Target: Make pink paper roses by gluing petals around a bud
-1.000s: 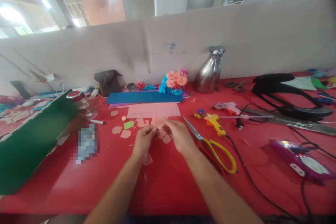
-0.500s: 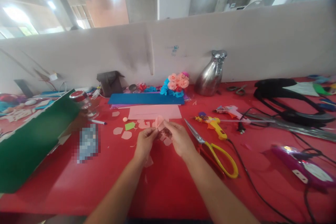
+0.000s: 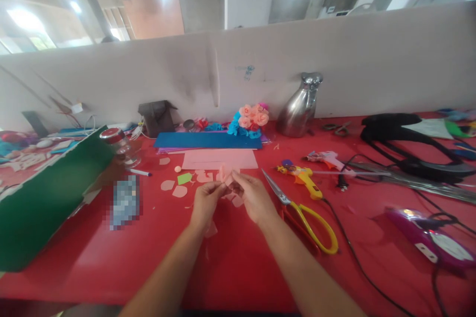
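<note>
Between my two hands, above the red table [image 3: 238,267], is a small pink paper flower [image 3: 223,173]. My left hand [image 3: 206,199] pinches its base, thumb against fingertips. My right hand [image 3: 253,195] is closed on a pink paper petal at the flower's right side. Cut pink petals [image 3: 180,190] and one green paper piece [image 3: 184,178] lie to the left of my hands. More pink pieces lie beneath my fingers, partly hidden. Behind them rests a pink paper sheet [image 3: 219,159]. Scissors with yellow handles [image 3: 314,228] lie just right of my right hand.
A yellow glue gun [image 3: 307,182] and a pink one [image 3: 329,158] lie right, with cords trailing. A magenta device [image 3: 431,237] is farther right. Behind stand a steel jug [image 3: 299,109] and paper flowers [image 3: 253,118] beside blue sheets [image 3: 208,140]. A green box [image 3: 52,203] stands left.
The pink petal at my right fingertips has turned and sits lower against the flower. Both hands stay in nearly the same place; the view shifts very slightly.
</note>
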Demonstrator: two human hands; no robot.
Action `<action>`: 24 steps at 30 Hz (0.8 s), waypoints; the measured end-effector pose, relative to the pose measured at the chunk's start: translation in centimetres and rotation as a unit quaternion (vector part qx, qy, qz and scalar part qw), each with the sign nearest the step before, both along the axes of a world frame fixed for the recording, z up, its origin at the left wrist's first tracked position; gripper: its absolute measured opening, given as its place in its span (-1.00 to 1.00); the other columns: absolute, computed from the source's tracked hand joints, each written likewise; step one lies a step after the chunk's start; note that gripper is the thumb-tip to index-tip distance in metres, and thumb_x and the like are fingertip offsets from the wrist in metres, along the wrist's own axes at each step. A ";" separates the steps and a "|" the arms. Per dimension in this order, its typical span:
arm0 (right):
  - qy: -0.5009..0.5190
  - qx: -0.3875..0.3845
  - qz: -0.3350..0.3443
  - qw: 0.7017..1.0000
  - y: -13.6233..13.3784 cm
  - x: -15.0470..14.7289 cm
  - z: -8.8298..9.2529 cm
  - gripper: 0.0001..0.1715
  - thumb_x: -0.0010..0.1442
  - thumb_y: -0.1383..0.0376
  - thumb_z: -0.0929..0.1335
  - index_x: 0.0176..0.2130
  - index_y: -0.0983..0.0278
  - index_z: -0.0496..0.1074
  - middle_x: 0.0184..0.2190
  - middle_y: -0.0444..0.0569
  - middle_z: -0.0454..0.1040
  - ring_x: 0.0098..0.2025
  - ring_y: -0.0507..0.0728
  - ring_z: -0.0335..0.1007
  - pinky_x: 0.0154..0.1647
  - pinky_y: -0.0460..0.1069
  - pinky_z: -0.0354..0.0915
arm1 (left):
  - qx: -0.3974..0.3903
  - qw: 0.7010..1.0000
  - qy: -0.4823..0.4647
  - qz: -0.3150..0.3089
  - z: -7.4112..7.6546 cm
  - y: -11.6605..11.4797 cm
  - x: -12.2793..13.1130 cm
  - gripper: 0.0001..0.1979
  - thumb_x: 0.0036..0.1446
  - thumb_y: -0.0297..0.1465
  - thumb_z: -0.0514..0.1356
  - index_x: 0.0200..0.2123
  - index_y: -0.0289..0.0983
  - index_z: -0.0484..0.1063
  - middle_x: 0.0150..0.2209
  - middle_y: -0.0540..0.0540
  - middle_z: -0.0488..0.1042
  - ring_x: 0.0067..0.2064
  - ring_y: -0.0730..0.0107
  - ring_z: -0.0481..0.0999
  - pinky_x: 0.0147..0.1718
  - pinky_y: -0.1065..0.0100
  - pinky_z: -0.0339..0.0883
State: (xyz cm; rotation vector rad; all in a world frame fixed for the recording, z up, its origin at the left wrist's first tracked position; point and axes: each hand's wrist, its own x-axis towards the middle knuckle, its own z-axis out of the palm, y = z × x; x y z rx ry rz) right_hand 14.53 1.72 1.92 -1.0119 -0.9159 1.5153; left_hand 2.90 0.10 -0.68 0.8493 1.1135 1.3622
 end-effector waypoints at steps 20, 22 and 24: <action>0.024 0.005 0.027 0.999 -0.3 -0.2 0.4 -0.70 -0.11 0.12 0.46 -0.57 0.31 0.45 -0.57 -0.11 0.42 -0.49 0.00 0.28 -0.41 -0.07 0.20 | 0.021 0.998 0.050 0.032 0.1 -0.1 -0.1 -0.87 -0.13 -0.34 0.31 -0.52 -0.30 0.56 -0.53 -0.04 0.52 -0.43 0.38 0.44 -0.33 0.36 0.26; 0.015 0.001 0.047 0.999 -0.5 -0.2 0.5 -0.72 -0.16 0.15 0.48 -0.52 0.30 0.45 -0.56 -0.11 0.44 -0.52 0.01 0.30 -0.45 -0.07 0.21 | 0.029 0.998 0.046 0.032 0.2 -0.1 -0.1 -0.87 -0.12 -0.34 0.30 -0.52 -0.30 0.56 -0.54 -0.03 0.51 -0.45 0.41 0.42 -0.36 0.39 0.24; -0.009 -0.002 0.045 0.999 -0.7 -0.3 0.5 -0.71 -0.18 0.16 0.49 -0.47 0.30 0.45 -0.57 -0.13 0.44 -0.54 0.01 0.30 -0.50 -0.08 0.18 | 0.032 0.998 0.044 0.031 0.2 -0.2 -0.1 -0.87 -0.12 -0.35 0.30 -0.52 -0.31 0.57 -0.56 -0.01 0.50 -0.47 0.44 0.39 -0.39 0.41 0.23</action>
